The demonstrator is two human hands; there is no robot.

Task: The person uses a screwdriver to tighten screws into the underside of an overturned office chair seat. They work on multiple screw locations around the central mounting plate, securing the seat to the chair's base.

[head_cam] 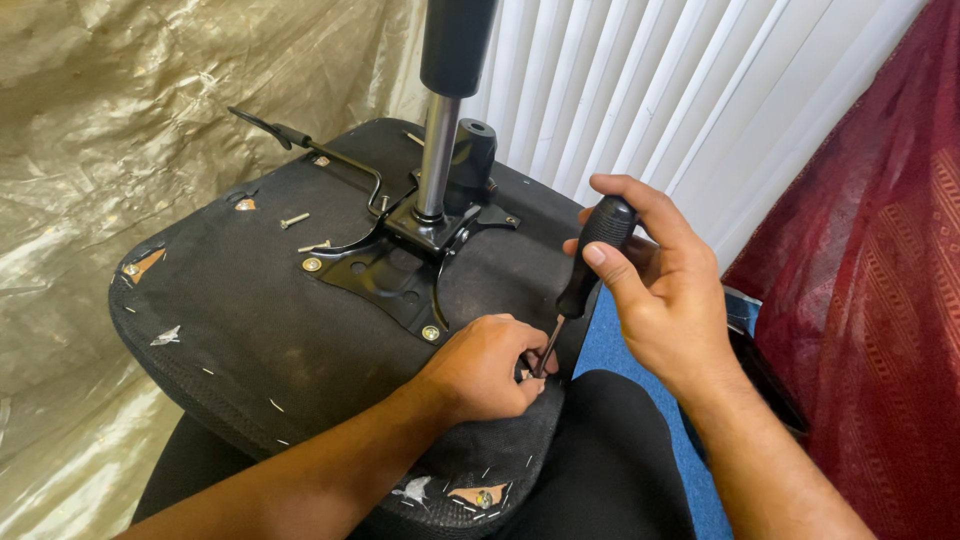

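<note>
An upturned black office chair seat (250,320) lies in front of me, its underside up. A black metal mounting plate (385,270) with a chrome gas cylinder (437,150) is bolted at its middle. My right hand (660,290) grips a black-handled screwdriver (590,265), held tilted with its tip down at the seat's near right edge. My left hand (485,365) rests on the seat with its fingers pinched around the screwdriver tip, where a small screw is mostly hidden.
Two loose screws (295,219) lie on the seat left of the plate. A black lever (300,140) sticks out toward the back left. Gold plastic sheeting (100,120) hangs at left, white vertical blinds (680,70) behind, red fabric (880,280) at right. Blue floor (620,345) shows below.
</note>
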